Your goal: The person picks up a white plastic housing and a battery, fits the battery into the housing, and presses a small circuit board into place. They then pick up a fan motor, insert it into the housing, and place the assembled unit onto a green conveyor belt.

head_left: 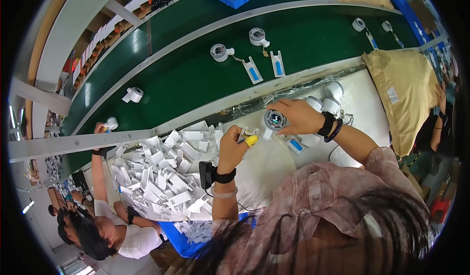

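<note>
Left hand: left hand (232, 150) curled, thumb and forefinger drawn close; cannot tell what, if anything, is pinched between them; yellow piece (251, 140) at the thumb tip; black boxy device (205, 174) at the wrist
Right hand: right hand (301, 116) gripping round white unit (275, 120) between thumb and fingers; black wristband (328, 124) on wrist
Held unit: in front of the person, above the pale work surface (269, 177), just right of the left hand; lit display faces up; short white arm points down
Below right hand: white holder with blue cell (296, 145), lying on the work surface
Beyond right wrist: white round units (334, 90), grouped on the work surface
Left of left hand: heaped white plastic parts (171, 167); blue bin (181, 240) at the near edge
Green conveyor (186, 86): runs across the far side; carries round units (219, 53) and holders with blue cells (253, 72)
Right side: tan bag (401, 99)
Co-worker at left: white shirt (139, 236); one hand (100, 128) at a small white unit (111, 123) by the conveyor
</note>
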The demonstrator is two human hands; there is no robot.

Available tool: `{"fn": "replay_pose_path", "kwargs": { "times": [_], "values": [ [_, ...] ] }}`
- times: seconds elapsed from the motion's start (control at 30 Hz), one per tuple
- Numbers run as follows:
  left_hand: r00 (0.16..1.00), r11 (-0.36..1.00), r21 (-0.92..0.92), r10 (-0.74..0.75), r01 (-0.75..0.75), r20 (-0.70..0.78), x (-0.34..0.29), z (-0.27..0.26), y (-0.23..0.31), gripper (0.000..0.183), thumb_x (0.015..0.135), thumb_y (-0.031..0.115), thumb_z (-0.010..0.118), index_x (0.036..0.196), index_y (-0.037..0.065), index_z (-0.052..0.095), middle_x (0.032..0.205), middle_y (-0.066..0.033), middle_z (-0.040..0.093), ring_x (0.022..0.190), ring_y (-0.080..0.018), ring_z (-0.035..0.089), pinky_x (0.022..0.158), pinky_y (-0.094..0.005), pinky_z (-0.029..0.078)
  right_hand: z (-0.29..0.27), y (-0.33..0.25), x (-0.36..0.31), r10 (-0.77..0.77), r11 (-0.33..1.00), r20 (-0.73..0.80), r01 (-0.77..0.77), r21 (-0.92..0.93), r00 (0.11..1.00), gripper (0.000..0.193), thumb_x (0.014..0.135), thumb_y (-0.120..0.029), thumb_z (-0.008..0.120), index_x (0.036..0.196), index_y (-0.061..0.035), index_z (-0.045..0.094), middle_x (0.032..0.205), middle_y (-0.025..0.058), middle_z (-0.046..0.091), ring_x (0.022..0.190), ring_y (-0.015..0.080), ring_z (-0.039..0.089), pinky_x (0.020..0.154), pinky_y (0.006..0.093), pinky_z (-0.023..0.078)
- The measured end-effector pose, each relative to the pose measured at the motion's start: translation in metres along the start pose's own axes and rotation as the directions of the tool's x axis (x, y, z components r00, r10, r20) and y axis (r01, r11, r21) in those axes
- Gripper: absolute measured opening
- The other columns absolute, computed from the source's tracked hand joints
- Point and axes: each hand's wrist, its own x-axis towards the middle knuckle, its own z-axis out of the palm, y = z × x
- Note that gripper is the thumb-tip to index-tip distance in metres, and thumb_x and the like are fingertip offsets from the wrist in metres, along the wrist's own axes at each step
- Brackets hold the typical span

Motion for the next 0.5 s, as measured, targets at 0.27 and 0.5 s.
{"fn": "replay_pose_path", "kwargs": {
  "times": [0.27, 0.5],
  "values": [
    [1.0, 0.999, 0.036, 0.006, -0.005, -0.012, 0.018, -0.021, -0.005, 0.017, 0.082, 0.002, 0.07, 0.089, 0.001, 0.054, 0.082, -0.006, 0.063, 0.07, -0.0118, 0.064, 0.06, -0.0225, 0.05, -0.006, 0.003, 0.029, -0.038, 0.999, 0.036, 0.039, -0.03, 0.999, 0.072, 0.067, -0.029, 0.079, 0.127, -0.0108, 0.045, 0.117, 0.0136, 0.056, 0.099, 0.0362, 0.06, 0.081, 0.0445, 0.049],
    [0.998, 0.968, 0.24, 0.069, -0.068, 0.002, 0.058, -0.067, -0.006, 0.016, 0.084, 0.003, 0.068, 0.091, 0.0, 0.055, 0.087, -0.0063, 0.063, 0.071, -0.011, 0.063, 0.062, -0.0245, 0.052, 0.003, 0.017, 0.08, -0.015, 0.997, 0.071, 0.009, 0.071, 0.997, 0.071, 0.067, -0.032, 0.079, 0.126, -0.0091, 0.047, 0.115, 0.0163, 0.059, 0.102, 0.037, 0.06, 0.084, 0.0437, 0.049]
  ]
}}
